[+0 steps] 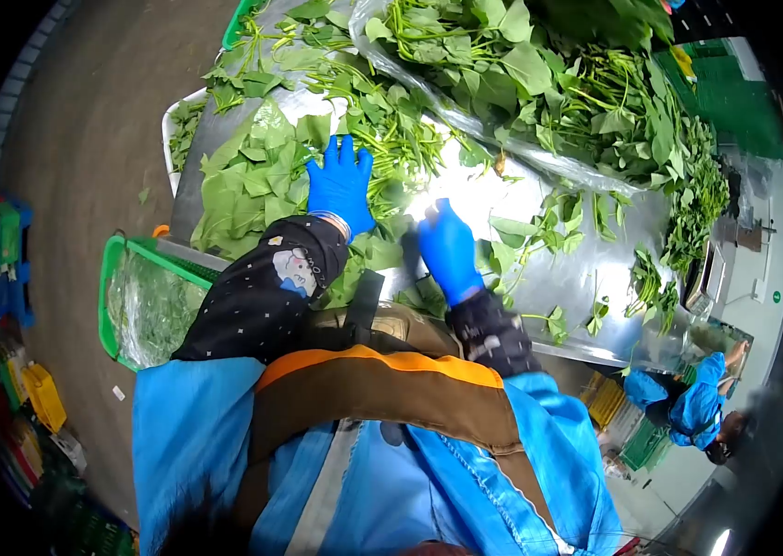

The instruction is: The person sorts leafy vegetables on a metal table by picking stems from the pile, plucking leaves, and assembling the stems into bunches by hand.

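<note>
Left hand [340, 183] was splayed open on the leaves [248, 181], stems [415, 144] just right, nearer it than the right hand [449, 250], whose grip I couldn't make out.

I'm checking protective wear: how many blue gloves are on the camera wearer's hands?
2: one on the blue-gloved left hand, over broad green leaves; one on the blue-gloved right hand, over the shiny metal table. Neither is hidden.

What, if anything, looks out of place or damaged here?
One small leaf lies on the floor, away from the leafy greens on the metal table. Beside the plastic sheet, a brownish, perhaps withered leaf stands out among green ones.
</note>
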Demonstrator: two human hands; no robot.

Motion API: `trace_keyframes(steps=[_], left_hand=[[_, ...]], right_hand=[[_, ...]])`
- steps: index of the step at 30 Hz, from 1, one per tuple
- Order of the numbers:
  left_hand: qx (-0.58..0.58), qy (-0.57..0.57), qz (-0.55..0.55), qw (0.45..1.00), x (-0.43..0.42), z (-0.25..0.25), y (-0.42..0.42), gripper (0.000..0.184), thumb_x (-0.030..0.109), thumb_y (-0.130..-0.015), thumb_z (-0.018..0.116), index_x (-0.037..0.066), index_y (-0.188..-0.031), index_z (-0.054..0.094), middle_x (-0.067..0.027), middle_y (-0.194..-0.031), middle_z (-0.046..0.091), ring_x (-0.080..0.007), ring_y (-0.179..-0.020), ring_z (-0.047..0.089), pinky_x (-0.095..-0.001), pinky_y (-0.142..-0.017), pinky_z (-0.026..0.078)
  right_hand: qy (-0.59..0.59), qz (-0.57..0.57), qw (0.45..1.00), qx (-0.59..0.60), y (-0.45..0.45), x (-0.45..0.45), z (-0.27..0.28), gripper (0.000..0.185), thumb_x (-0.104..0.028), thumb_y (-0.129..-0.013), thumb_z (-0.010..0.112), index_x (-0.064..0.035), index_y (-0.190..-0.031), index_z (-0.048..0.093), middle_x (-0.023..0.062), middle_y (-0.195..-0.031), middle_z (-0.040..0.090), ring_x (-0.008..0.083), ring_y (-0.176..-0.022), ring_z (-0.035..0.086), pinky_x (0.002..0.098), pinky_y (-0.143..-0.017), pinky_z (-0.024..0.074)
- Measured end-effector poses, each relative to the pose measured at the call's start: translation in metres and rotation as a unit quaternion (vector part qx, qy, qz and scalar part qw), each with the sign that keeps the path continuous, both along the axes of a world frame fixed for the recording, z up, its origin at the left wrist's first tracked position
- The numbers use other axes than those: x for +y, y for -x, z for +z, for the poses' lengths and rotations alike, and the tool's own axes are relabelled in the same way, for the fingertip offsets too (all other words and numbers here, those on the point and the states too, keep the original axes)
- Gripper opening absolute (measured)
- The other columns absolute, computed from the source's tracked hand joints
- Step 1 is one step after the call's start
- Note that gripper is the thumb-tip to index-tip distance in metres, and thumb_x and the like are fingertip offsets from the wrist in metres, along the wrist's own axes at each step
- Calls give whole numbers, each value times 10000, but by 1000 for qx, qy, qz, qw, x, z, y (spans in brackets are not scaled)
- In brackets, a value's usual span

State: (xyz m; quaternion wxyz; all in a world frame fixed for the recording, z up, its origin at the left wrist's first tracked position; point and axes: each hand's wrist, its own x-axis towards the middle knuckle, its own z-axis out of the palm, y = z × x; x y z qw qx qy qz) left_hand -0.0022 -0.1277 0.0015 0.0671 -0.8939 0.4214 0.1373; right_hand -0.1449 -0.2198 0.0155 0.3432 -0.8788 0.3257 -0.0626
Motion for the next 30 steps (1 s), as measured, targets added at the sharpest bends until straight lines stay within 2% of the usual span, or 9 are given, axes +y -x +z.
trace_keyframes(steps=[2, 6, 9, 14, 18, 23, 25, 28, 30], left_hand=[[2, -5, 0, 1000, 0, 0, -1, 944, 482, -516, 724, 111, -1283, 318, -134, -1356, 258, -319, -1269, 214, -573, -975, 201], [24, -6, 5, 1000, -3, 2, -4, 911, 435, -494, 742, 133, -1255, 341, -117, -1314, 316, -303, -1222, 289, -566, -934, 262], [40, 8, 17, 999, -4, 2, -6, 900, 411, -473, 748, 147, -1239, 355, -106, -1303, 322, -298, -1199, 317, -556, -917, 284], [41, 5, 22, 999, -1, -3, -6, 953, 422, -480, 747, 145, -1286, 319, -117, -1326, 291, -305, -1223, 289, -576, -930, 266], [45, -16, 6, 999, -2, 2, -9, 988, 429, -487, 748, 141, -1312, 288, -131, -1337, 273, -326, -1244, 259, -578, -938, 259], [37, 0, -10, 999, -7, 3, -16, 943, 420, -496, 741, 122, -1284, 318, -139, -1189, 456, -298, -1078, 471, -507, -859, 370], [104, 24, 0, 994, -8, 1, -31, 928, 412, -495, 737, 97, -1266, 329, -161, -1135, 499, -319, -1019, 509, -458, -842, 402], [183, 92, -28, 978, -3, 16, -68, 911, 300, -528, 753, 42, -1272, 296, -180, -1049, 566, -314, -951, 555, -382, -810, 445], [409, 233, -72, 880, 9, 24, -89, 683, 236, -548, 758, 50, -1135, 463, -139, -1050, 573, -268, -947, 555, -356, -825, 435]], right_hand=[[112, 142, 983, 38, -20, -20, -92, 167, -124, -768, 504, 6, -870, 484, 193, -751, 594, 364, -698, 586, 418, -589, 460], [47, 59, 985, 153, -58, -10, -69, 127, -105, -749, 493, -3, -821, 518, 187, -729, 570, 345, -646, 569, 398, -560, 467], [152, 138, 974, 96, -9, -16, -146, 156, -131, -774, 480, 6, -842, 510, 199, -743, 586, 358, -674, 585, 418, -548, 463], [16, 55, 969, 241, 86, 16, -38, 227, -163, -772, 513, -2, -929, 484, 210, -691, 576, 367, -632, 573, 440, -547, 451], [44, -1, 987, 153, 88, -1, -23, 182, -146, -765, 524, -52, -922, 520, 176, -659, 576, 346, -594, 572, 419, -524, 447], [9, -79, 997, -16, 93, -19, -3, 176, -158, -779, 549, -108, -947, 553, 135, -719, 604, 317, -633, 594, 368, -542, 470], [35, -29, 996, -82, 86, -2, -14, 172, -75, -743, 545, -112, -909, 571, 85, -695, 590, 172, -549, 548, 294, -513, 441], [44, -44, 987, -151, 75, 17, -22, 194, -78, -724, 559, -115, -913, 584, 82, -737, 606, 165, -543, 558, 273, -522, 451], [22, -47, 988, -147, 66, 16, -10, 199, -76, -715, 561, -110, -910, 586, 82, -736, 605, 172, -528, 560, 272, -517, 453]])
